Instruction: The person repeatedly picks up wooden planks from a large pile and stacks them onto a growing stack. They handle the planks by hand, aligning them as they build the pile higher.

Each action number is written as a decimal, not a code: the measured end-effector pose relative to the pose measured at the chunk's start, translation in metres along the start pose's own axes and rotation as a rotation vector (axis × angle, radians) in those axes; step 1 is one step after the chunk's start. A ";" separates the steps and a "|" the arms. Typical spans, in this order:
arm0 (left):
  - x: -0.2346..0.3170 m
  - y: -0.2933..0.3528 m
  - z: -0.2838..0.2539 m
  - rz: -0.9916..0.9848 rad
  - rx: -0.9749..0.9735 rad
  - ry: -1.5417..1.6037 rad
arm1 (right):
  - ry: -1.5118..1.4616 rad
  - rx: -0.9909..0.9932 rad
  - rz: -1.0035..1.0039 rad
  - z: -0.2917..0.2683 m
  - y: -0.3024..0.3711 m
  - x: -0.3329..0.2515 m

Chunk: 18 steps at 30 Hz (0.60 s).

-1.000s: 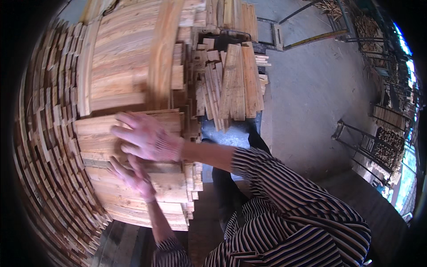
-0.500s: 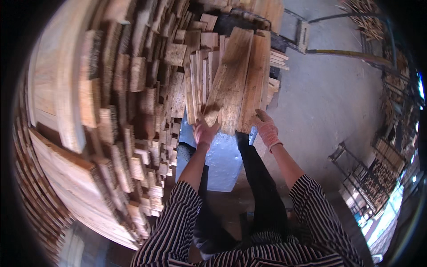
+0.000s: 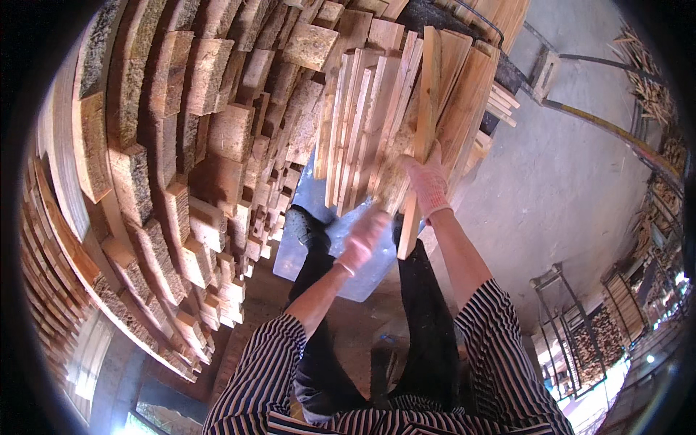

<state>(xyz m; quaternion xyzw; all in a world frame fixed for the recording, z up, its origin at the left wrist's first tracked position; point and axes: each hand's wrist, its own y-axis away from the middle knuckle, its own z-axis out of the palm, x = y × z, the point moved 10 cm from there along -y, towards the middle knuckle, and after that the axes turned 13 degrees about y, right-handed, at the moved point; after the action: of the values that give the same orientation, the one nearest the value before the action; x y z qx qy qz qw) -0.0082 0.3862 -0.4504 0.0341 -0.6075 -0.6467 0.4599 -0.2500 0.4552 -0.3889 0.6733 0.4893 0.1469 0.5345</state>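
Observation:
My right hand (image 3: pixel 426 185), in a pale pink glove, is closed around a wooden board (image 3: pixel 429 94). That board stands on its narrow edge, its near end sticking out toward my legs. Beside it on the right lie wide flat boards (image 3: pixel 467 101), and on its left several narrow boards (image 3: pixel 362 123) stand side by side on edge. My left hand (image 3: pixel 365 238), gloved alike, hovers apart from the board, close to the near ends of the pile. Motion smears its fingers. Beneath it shows a pale blue, smooth surface (image 3: pixel 290 259).
A tall stack of rough-sawn planks (image 3: pixel 174 210) rises on my left, their ends uneven. Grey concrete floor (image 3: pixel 536 188) stretches to the right. A metal bar (image 3: pixel 616 138) crosses at the far right, and a metal rack (image 3: pixel 573 341) stands at the lower right. My feet straddle the blue surface.
The board that lay flat under both hands is now turned up on its edge in my right hand. My left hand has come off the boards toward me. The view has shifted.

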 end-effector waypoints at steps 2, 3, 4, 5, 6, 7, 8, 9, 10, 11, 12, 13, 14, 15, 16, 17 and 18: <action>-0.036 -0.026 -0.075 0.056 0.263 -0.097 | -0.113 -0.070 -0.032 0.010 0.000 -0.001; -0.021 -0.042 -0.092 0.063 0.425 -0.437 | -0.166 -0.077 -0.068 0.006 -0.014 0.013; -0.003 -0.055 -0.106 0.030 0.595 -0.727 | -0.222 -0.084 -0.105 0.000 -0.028 0.026; -0.007 -0.067 -0.117 -0.013 0.615 -0.694 | -0.272 -0.077 -0.145 0.001 -0.033 0.025; -0.005 -0.075 -0.126 0.002 0.676 -0.689 | -0.319 -0.108 -0.143 0.003 -0.038 0.029; -0.007 -0.085 -0.116 -0.033 0.601 -0.596 | -0.363 -0.124 -0.123 0.000 -0.039 0.035; -0.007 -0.086 -0.113 -0.069 0.538 -0.504 | -0.409 -0.150 -0.108 -0.001 -0.036 0.034; -0.008 -0.082 -0.124 -0.096 0.527 -0.543 | -0.405 -0.164 -0.055 0.002 -0.032 0.032; -0.002 -0.084 -0.127 -0.090 0.481 -0.609 | -0.446 -0.188 -0.053 0.004 -0.029 0.030; 0.006 -0.084 -0.130 -0.083 0.437 -0.675 | -0.489 -0.214 -0.053 0.007 -0.025 0.026; 0.014 -0.082 -0.133 -0.075 0.397 -0.742 | -0.531 -0.245 -0.056 0.011 -0.020 0.021; 0.021 -0.072 -0.136 -0.029 0.432 -0.821 | -0.521 -0.258 -0.071 0.015 -0.011 0.016; 0.027 -0.064 -0.129 -0.044 0.416 -0.935 | -0.510 -0.256 -0.087 0.012 -0.004 0.014; 0.029 -0.045 -0.123 -0.008 0.367 -0.740 | -0.498 -0.258 -0.106 0.012 0.007 0.011; 0.043 -0.023 -0.108 -0.031 0.335 -0.690 | -0.443 -0.234 -0.124 0.009 0.021 0.012; 0.058 -0.009 -0.085 -0.053 0.275 -0.648 | -0.400 -0.178 -0.136 0.000 0.036 0.025; 0.067 0.019 -0.097 -0.029 0.406 -0.911 | -0.347 -0.181 -0.161 0.011 0.059 0.027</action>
<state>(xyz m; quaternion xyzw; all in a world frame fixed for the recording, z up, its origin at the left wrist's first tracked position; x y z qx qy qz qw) 0.0225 0.2733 -0.4254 -0.1544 -0.8599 -0.4709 0.1226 -0.1996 0.4732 -0.3512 0.5965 0.4271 0.0290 0.6790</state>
